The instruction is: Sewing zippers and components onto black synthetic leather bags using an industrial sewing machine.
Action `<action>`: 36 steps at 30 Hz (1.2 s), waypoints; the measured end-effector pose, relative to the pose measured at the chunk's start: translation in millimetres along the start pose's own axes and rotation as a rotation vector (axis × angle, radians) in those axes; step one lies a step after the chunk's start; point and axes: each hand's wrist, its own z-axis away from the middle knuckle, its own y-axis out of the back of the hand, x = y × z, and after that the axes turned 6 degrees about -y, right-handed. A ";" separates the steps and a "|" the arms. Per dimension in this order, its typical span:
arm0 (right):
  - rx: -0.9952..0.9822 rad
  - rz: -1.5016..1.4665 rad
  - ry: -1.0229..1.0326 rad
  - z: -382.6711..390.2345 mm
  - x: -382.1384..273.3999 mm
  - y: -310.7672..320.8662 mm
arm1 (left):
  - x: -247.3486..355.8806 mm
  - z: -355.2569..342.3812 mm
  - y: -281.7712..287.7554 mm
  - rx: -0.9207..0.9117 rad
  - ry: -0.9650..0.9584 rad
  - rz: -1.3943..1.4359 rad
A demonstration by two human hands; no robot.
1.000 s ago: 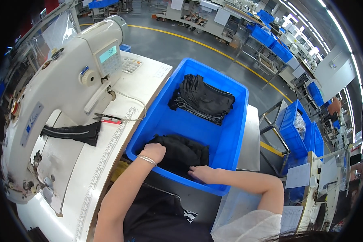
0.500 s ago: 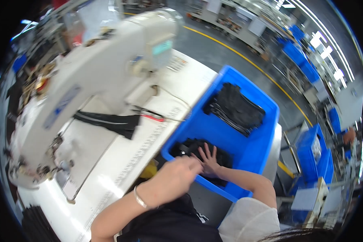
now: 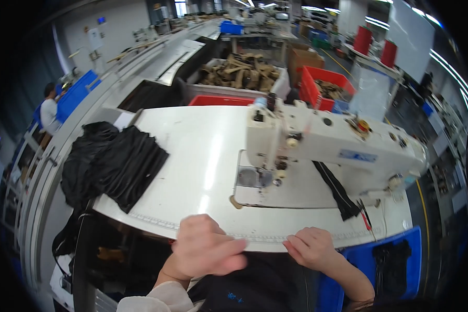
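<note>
My left hand, smeared by motion, is just above the front edge of the white sewing table, its finger posture unclear. My right hand is at that edge with fingers curled; anything inside is hidden. A white sewing machine stands on the table's right half. A black zipper strip lies under its arm, beside red-handled snips. A pile of black fabric pieces sits at the table's left end. The blue bin with black pieces is below the right end.
Behind the table are a white bin of olive pieces, red bins and a cardboard box. Red thread cones stand right. A co-worker is at the far left near a blue bin.
The view has swung from the blue bin to face the sewing table. Both my hands have come out of the bin to the table's front edge; the bin now appears at lower right.
</note>
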 end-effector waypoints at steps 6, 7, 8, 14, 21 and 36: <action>-0.157 -0.003 0.313 -48.6 7.9 -93.2 | -86.6 29.9 35.9 -0.504 -0.137 -0.198; -0.163 -0.007 0.281 -49.8 9.0 -97.2 | -105.7 39.9 64.3 -0.518 0.012 -0.249; -0.178 -0.014 0.262 -50.4 9.9 -98.0 | -123.2 50.1 96.6 -0.517 0.131 -0.351; -0.180 -0.119 0.343 -86.3 4.9 -99.4 | -179.6 110.9 263.8 -0.378 0.758 -0.827; 0.056 -0.449 0.320 -226.9 -70.3 -169.2 | -201.2 149.3 275.2 0.239 1.335 -0.271; 0.251 -2.102 -0.897 -373.2 -151.2 -285.6 | -191.7 187.8 267.5 0.125 1.170 -0.547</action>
